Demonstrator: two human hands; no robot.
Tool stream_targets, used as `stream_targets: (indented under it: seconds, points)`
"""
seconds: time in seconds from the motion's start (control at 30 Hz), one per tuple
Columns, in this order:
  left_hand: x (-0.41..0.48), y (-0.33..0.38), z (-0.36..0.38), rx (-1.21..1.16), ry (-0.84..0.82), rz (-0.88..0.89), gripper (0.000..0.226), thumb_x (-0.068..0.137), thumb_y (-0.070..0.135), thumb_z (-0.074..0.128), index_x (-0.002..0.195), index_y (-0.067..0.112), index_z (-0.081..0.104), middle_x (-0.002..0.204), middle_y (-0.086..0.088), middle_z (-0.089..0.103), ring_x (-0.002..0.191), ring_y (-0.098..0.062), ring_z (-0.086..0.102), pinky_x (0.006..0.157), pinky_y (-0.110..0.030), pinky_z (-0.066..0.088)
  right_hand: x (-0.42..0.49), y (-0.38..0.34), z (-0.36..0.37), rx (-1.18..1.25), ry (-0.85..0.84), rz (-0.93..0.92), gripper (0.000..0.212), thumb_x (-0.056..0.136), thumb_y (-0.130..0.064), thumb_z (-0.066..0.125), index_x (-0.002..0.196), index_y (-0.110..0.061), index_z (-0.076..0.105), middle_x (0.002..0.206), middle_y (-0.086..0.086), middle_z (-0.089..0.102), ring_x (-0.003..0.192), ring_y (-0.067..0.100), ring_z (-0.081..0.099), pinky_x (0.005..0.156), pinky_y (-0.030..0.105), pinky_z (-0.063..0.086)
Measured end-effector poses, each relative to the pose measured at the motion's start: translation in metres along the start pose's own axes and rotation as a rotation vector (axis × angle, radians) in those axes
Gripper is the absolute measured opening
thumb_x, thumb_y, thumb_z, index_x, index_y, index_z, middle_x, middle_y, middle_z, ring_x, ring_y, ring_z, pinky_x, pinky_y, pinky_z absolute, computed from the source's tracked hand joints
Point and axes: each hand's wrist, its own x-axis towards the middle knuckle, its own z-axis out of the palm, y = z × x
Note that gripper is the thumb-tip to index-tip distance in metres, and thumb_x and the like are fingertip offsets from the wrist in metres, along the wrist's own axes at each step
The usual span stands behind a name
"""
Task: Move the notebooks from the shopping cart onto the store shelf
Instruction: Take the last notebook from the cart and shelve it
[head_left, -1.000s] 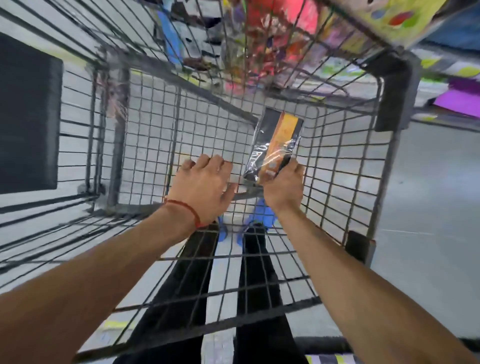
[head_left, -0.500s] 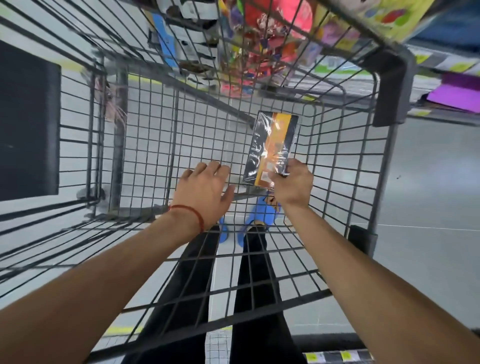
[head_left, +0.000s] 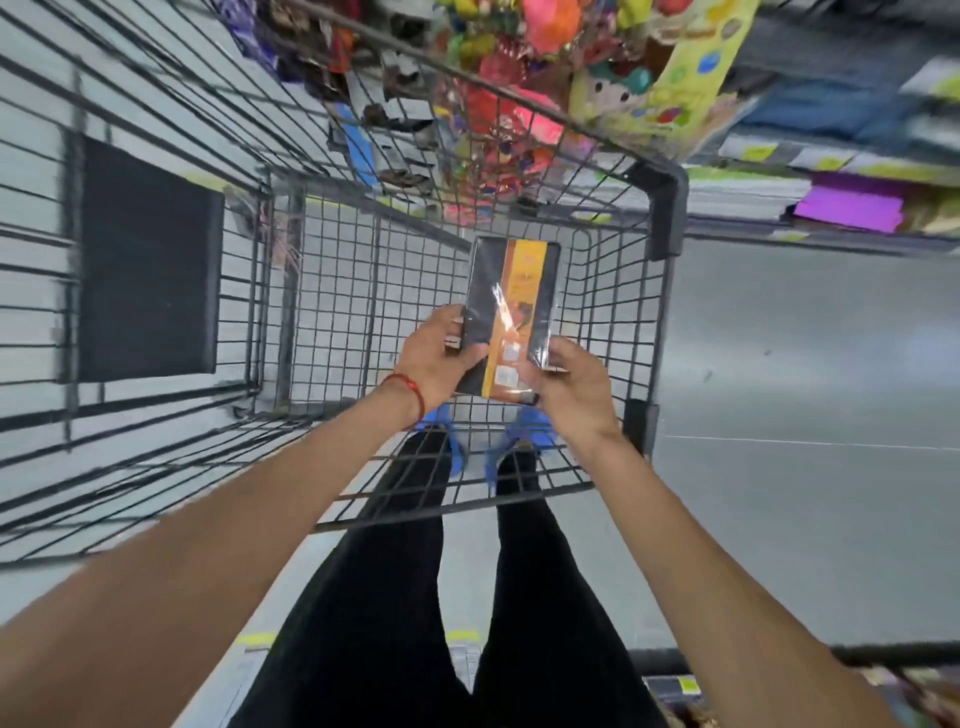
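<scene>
The cart (head_left: 667, 213) fills the left and middle of the frame. At centre, the left hand (head_left: 441, 358) grips the notebook (head_left: 511, 306) with fingers curled round its left edge. The notebook is black with an orange band, in clear wrap, and is held up over the wire basket. Just right of it, the right hand (head_left: 571, 384) pinches the lower right corner, thumb on the cover. The step in hand looks like the lift-out. Next, I judge, the notebook must clear the rim and swing to the shelf (head_left: 810, 161) at the upper right, with a firm grip, since the wrap may slip.
</scene>
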Motion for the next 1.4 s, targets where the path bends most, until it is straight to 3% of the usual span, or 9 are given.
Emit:
stream_targets:
  seconds: [0.2, 0.3, 0.57, 0.77, 0.9, 0.97, 1.07, 1.2, 1.4]
  points:
    - [-0.047, 0.034, 0.003, -0.067, 0.035, 0.049, 0.046, 0.087, 0.010, 0.073, 0.128, 0.013, 0.053, 0.106, 0.002, 0.064, 0.088, -0.013, 0.062, 0.065, -0.021, 0.053, -0.044, -0.024, -0.030, 0.056, 0.014, -0.053, 0.029, 0.083, -0.012, 0.080, 0.105, -0.029, 0.076, 0.100, -0.003, 0.076, 0.095, 0.027, 0.072, 0.086, 0.049, 0.060]
    - [-0.068, 0.056, 0.016, -0.065, 0.033, 0.107, 0.045, 0.086, 0.009, 0.073, 0.127, 0.013, 0.055, 0.113, -0.006, 0.066, 0.090, -0.020, 0.064, 0.072, -0.034, 0.057, -0.065, -0.034, -0.055, 0.111, 0.053, -0.108, 0.030, 0.082, -0.008, 0.080, 0.109, -0.020, 0.075, 0.100, -0.001, 0.077, 0.093, 0.026, 0.073, 0.083, 0.040, 0.061]
    - [-0.118, 0.115, 0.096, -0.037, 0.032, 0.217, 0.034, 0.086, 0.008, 0.073, 0.114, 0.017, 0.057, 0.104, 0.004, 0.062, 0.085, -0.009, 0.063, 0.069, -0.017, 0.056, -0.104, -0.024, -0.156, 0.244, 0.049, -0.211, 0.025, 0.088, -0.002, 0.072, 0.111, -0.012, 0.072, 0.103, 0.006, 0.076, 0.085, 0.019, 0.071, 0.076, 0.036, 0.058]
    - [-0.148, 0.152, 0.193, -0.009, 0.062, 0.277, 0.031, 0.090, 0.005, 0.068, 0.114, 0.019, 0.053, 0.100, 0.007, 0.057, 0.088, -0.013, 0.059, 0.068, -0.015, 0.052, -0.122, 0.000, -0.255, 0.282, 0.016, -0.240, 0.025, 0.092, -0.005, 0.069, 0.106, -0.025, 0.074, 0.100, 0.004, 0.077, 0.086, 0.024, 0.073, 0.078, 0.038, 0.059]
    - [-0.156, 0.177, 0.255, 0.000, 0.032, 0.263, 0.030, 0.089, 0.011, 0.070, 0.110, 0.023, 0.053, 0.113, -0.005, 0.060, 0.084, -0.022, 0.061, 0.079, -0.044, 0.058, -0.129, 0.010, -0.322, 0.269, 0.036, -0.271, 0.021, 0.093, -0.007, 0.067, 0.105, -0.023, 0.074, 0.098, 0.005, 0.077, 0.090, 0.025, 0.074, 0.080, 0.038, 0.060]
    - [-0.155, 0.193, 0.285, -0.001, 0.010, 0.251, 0.029, 0.089, 0.011, 0.071, 0.110, 0.023, 0.055, 0.115, -0.008, 0.059, 0.089, -0.024, 0.064, 0.086, -0.047, 0.057, -0.132, 0.013, -0.355, 0.309, 0.053, -0.280, 0.021, 0.095, -0.004, 0.064, 0.106, -0.019, 0.073, 0.098, 0.009, 0.076, 0.087, 0.026, 0.074, 0.074, 0.037, 0.061]
    - [-0.153, 0.221, 0.328, -0.007, -0.061, 0.267, 0.025, 0.089, 0.010, 0.069, 0.102, 0.026, 0.056, 0.106, -0.004, 0.059, 0.085, -0.020, 0.064, 0.081, -0.040, 0.057, -0.131, 0.018, -0.401, 0.337, 0.098, -0.284, 0.022, 0.095, -0.002, 0.063, 0.112, -0.014, 0.072, 0.103, 0.017, 0.074, 0.090, 0.036, 0.073, 0.076, 0.044, 0.062]
    - [-0.135, 0.261, 0.375, 0.041, -0.154, 0.266, 0.032, 0.087, 0.008, 0.072, 0.113, 0.015, 0.054, 0.110, -0.010, 0.059, 0.092, -0.028, 0.065, 0.075, -0.042, 0.059, -0.121, 0.018, -0.460, 0.373, 0.156, -0.276, 0.024, 0.095, 0.001, 0.061, 0.116, -0.009, 0.070, 0.102, 0.014, 0.074, 0.081, 0.019, 0.074, 0.066, 0.028, 0.059]
    - [-0.091, 0.328, 0.448, 0.077, -0.266, 0.269, 0.035, 0.089, 0.004, 0.068, 0.118, 0.015, 0.053, 0.095, 0.004, 0.061, 0.079, -0.009, 0.064, 0.061, -0.021, 0.056, -0.091, 0.010, -0.552, 0.349, 0.223, -0.275, 0.022, 0.095, -0.003, 0.063, 0.113, -0.014, 0.072, 0.093, 0.002, 0.076, 0.076, 0.014, 0.071, 0.071, 0.031, 0.060]
